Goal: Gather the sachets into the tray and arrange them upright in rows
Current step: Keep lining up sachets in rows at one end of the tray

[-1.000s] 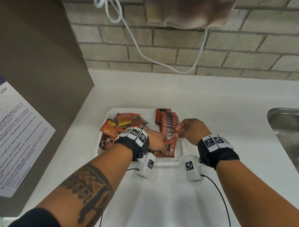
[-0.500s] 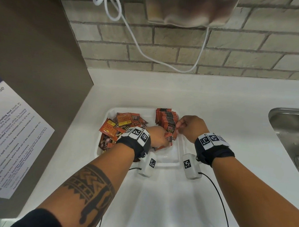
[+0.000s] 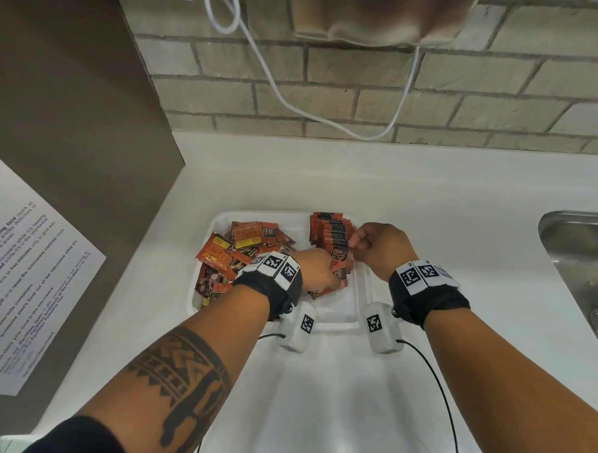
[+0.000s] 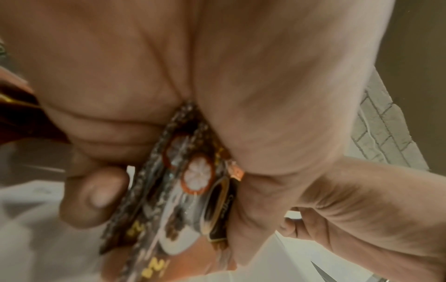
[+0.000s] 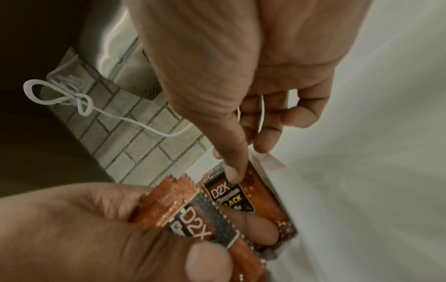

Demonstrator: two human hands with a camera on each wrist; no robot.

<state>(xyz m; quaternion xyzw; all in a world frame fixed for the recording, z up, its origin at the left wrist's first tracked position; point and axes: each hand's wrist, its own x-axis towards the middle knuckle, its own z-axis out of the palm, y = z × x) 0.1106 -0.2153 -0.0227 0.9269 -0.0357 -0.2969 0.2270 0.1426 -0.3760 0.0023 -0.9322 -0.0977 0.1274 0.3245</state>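
Feeding the upright row [image 3: 331,236] at the tray's [image 3: 222,219] right side goes best if the left hand [image 3: 318,270], clamped on a small bundle of sachets [image 4: 190,183], yields one while the right hand [image 3: 375,248] pinches the front sachet [image 5: 237,192] steady.

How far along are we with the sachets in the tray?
Roughly midway. Done: an upright row stands along the tray's right side. In hand: the left hand holds a small bundle while the right hand steadies the row's front sachet. Left: the loose pile on the tray's left.
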